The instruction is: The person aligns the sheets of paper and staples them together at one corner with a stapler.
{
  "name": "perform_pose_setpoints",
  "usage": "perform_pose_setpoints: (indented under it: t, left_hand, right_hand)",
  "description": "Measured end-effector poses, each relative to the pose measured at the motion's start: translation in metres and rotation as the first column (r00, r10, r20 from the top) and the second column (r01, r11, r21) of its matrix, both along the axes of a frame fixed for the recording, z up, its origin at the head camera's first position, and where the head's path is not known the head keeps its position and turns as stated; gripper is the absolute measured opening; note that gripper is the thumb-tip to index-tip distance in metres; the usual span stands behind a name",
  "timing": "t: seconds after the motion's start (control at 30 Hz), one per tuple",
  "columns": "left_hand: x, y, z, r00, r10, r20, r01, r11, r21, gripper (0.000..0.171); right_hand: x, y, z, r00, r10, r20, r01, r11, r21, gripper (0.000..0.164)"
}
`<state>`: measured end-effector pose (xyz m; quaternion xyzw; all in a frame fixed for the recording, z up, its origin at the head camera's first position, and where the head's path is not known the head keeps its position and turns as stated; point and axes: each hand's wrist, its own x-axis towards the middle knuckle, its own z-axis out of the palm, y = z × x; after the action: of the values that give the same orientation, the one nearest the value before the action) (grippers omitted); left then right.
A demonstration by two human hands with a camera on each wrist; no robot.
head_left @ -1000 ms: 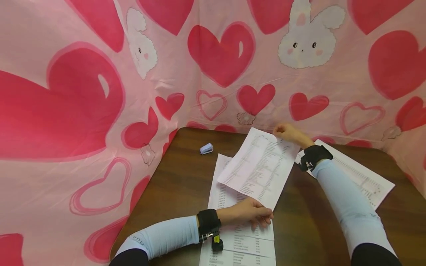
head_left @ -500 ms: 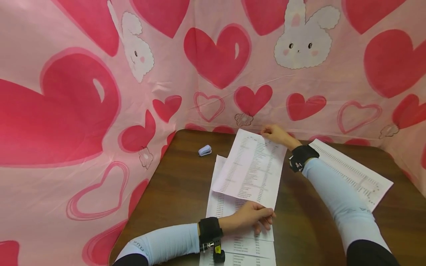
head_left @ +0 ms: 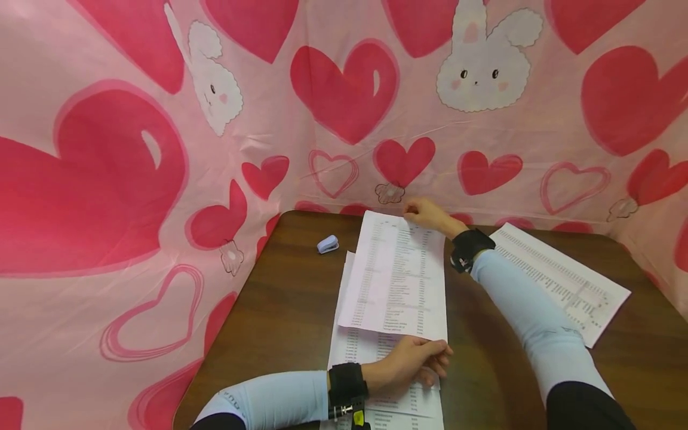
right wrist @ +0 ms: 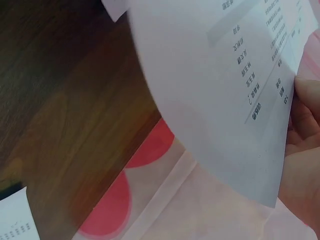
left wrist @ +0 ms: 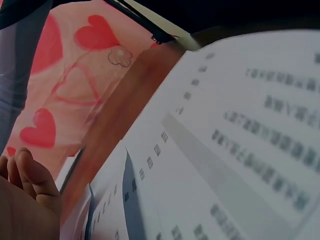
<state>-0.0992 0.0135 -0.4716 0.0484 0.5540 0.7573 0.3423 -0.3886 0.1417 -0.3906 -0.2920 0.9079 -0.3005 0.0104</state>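
Note:
A printed sheet of paper (head_left: 392, 275) is held up over several overlapping printed sheets (head_left: 357, 349). At its far edge my right hand (head_left: 430, 216) pinches the paper between thumb and fingers; the right wrist view shows this grip (right wrist: 305, 125) on the bowed sheet (right wrist: 200, 90). My left hand (head_left: 411, 363) lies across the lower sheets and pinches the held sheet's near right corner. Its fingertips partly hide that corner. In the left wrist view, the left hand (left wrist: 30, 200) shows curled fingers beside the paper (left wrist: 215, 150), with the contact point unseen.
A small pale stapler (head_left: 328, 244) sits on the brown table (head_left: 274, 298), left of the papers. Another printed sheet (head_left: 559, 280) lies askew at the right, partly beneath the right forearm. Behind the table hangs a pink curtain (head_left: 333, 119) with hearts and rabbits.
My right hand has moved left with the sheet's far edge, turning the sheet straighter over the lower papers. The left hand has shifted slightly right and stays at the corner.

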Motion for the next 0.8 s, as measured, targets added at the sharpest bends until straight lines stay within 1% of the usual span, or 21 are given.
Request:
perform_pose_setpoints:
  t: [0.07, 0.17, 0.23, 0.33, 0.43, 0.63, 0.8]
  left_hand:
    - [0.001, 0.002, 0.0, 1.0, 0.024, 0.019, -0.024, 1.0, 0.009, 0.044]
    - [0.004, 0.006, 0.001, 0.997, 0.06, 0.046, -0.062, 0.997, 0.04, 0.045]
    - [0.006, 0.01, 0.001, 0.996, 0.081, 0.049, -0.084, 0.995, 0.062, 0.045]
    - [0.008, 0.014, 0.002, 0.994, 0.1, 0.046, -0.103, 0.99, 0.091, 0.046]
    - [0.009, 0.015, 0.004, 0.993, 0.11, 0.03, -0.112, 0.989, 0.095, 0.046]
    - [0.015, 0.011, 0.004, 0.995, 0.101, 0.024, -0.103, 0.992, 0.079, 0.046]
    - [0.02, 0.01, 0.001, 0.993, 0.114, 0.041, -0.117, 0.989, 0.087, 0.046]
  right_hand:
    - [0.0, -0.005, -0.002, 1.0, 0.014, -0.02, -0.014, 1.0, 0.017, 0.009]
    - [0.0, -0.012, -0.007, 0.999, 0.041, -0.027, -0.04, 0.999, 0.035, 0.009]
    - [0.001, -0.015, -0.01, 0.998, 0.05, -0.029, -0.048, 0.997, 0.052, 0.01]
    - [0.002, -0.019, -0.012, 0.998, 0.066, -0.013, -0.066, 0.997, 0.048, 0.01]
    - [0.004, -0.023, -0.012, 0.996, 0.084, -0.003, -0.084, 0.996, 0.031, 0.011]
    - [0.012, -0.028, -0.013, 0.995, 0.097, -0.006, -0.097, 0.995, 0.033, 0.011]
    - [0.014, -0.032, -0.021, 0.996, 0.084, 0.012, -0.085, 0.995, 0.06, 0.011]
